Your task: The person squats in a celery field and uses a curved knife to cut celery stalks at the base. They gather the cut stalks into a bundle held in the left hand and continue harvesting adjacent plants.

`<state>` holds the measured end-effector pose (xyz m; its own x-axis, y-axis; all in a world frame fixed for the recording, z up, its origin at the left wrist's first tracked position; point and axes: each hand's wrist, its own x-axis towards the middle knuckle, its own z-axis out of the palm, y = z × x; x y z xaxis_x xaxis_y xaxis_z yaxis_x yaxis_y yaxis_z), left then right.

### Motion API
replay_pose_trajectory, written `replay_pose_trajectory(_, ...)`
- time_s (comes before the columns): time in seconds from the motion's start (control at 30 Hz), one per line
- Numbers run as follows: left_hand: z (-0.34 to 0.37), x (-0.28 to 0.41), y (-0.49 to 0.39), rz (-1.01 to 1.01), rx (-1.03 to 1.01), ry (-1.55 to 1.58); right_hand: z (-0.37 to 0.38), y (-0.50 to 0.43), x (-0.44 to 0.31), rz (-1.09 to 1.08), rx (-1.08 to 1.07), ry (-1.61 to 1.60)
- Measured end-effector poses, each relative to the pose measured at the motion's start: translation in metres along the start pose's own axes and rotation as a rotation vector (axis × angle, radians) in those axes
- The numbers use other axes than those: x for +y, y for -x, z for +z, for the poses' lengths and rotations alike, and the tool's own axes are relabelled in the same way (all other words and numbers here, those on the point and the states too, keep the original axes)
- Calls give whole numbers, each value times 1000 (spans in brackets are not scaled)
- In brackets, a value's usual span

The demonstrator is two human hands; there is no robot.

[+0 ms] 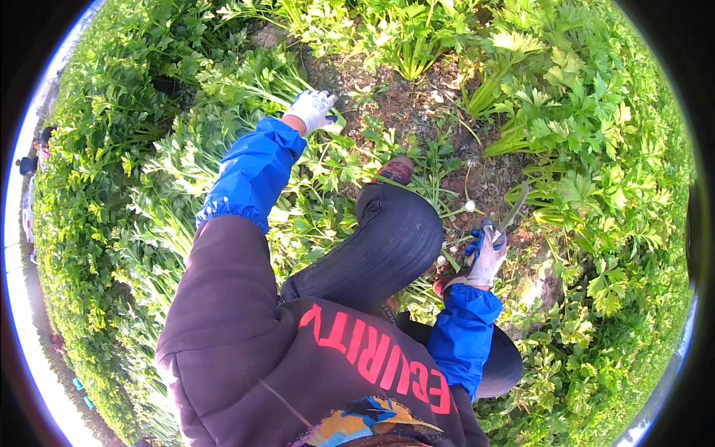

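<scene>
My left hand [314, 110], in a white glove with blue fingertips, is at the upper left over a cut celery bunch [273, 89]. Its fingers and thumb are apart with nothing visible between them, and a pale green stalk end [337, 125] shows just below. Whether the palm touches the stalks is hidden. My right hand [487, 254], in a similar glove, is closed around a knife whose handle is mostly covered. The bare blade [515, 205] points up and away, close to the stalks of a standing celery plant [550, 215].
Cut celery [179, 223] lies in a leafy row along my left. Standing celery [416, 53] grows ahead and to the right. Loose leaves and trimmings litter the brown soil [385, 92]. My bent knee [402, 240] and shoe [396, 169] come between my hands. People are small at the far left.
</scene>
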<state>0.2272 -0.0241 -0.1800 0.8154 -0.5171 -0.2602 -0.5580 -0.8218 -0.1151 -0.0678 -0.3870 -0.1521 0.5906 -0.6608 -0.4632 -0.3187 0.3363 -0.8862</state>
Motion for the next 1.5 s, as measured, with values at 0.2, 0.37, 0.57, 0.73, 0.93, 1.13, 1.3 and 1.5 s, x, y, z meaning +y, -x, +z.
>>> replay_pose_trajectory(0.2, 25, 101, -8, 277, -392, 303, -13, -10, 19, -16, 21, 80)
replay_pose_trajectory(0.37, 120, 139, -16, 171, -571, -2, -36, -9, 20, -28, 98, 74)
replay_pose_trajectory(0.57, 53, 138, -40, 391, -459, -228, -60, 17, -11, -46, 117, -119)
replay_pose_trajectory(0.73, -113, 161, -33, 589, -140, -195, -104, 55, -52, -193, 229, -145)
replay_pose_trajectory(0.93, -180, 256, -7, 780, -221, -129, -177, 133, -116, -382, 407, -182)
replay_pose_trajectory(1.13, -143, 365, 16, 999, -606, -129, -274, 147, -112, -414, 573, -144)
replay_pose_trajectory(1.3, -86, 419, -2, 1122, -374, -362, -322, 86, -25, 62, 465, -87)
replay_pose_trajectory(1.5, -4, 511, -49, 1264, -195, -576, -315, -7, 104, 259, 359, -154)
